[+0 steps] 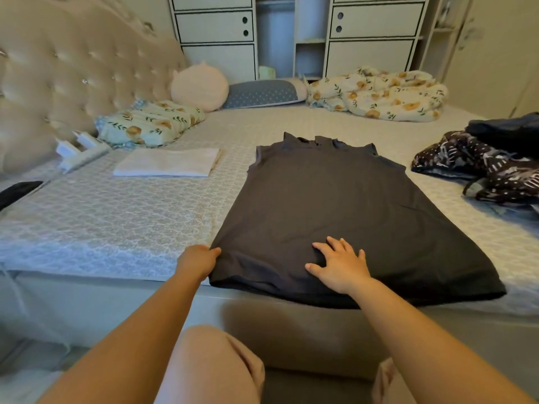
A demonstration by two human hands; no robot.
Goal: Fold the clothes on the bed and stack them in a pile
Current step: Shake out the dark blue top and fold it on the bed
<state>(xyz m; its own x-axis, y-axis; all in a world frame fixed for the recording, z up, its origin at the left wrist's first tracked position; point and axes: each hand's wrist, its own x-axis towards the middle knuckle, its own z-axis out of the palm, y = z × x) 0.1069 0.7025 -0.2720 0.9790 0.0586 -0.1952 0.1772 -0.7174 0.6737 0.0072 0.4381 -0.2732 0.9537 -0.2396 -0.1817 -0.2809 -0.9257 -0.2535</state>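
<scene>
Dark shirt (335,205) spread flat on bed (116,223) for folding. Left hand (198,259) pinches near-left hem corner; right hand (339,265), fingers spread, presses fabric smooth.

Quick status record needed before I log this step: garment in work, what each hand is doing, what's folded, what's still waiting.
garment in work: dark shirt, spread flat on the bed, hem at the near edge
left hand: grips the shirt's near left hem corner
right hand: fingers spread, pressing flat on the shirt near the hem
folded: white cloth, left of the shirt
waiting: patterned dark clothes, heaped at right
</scene>
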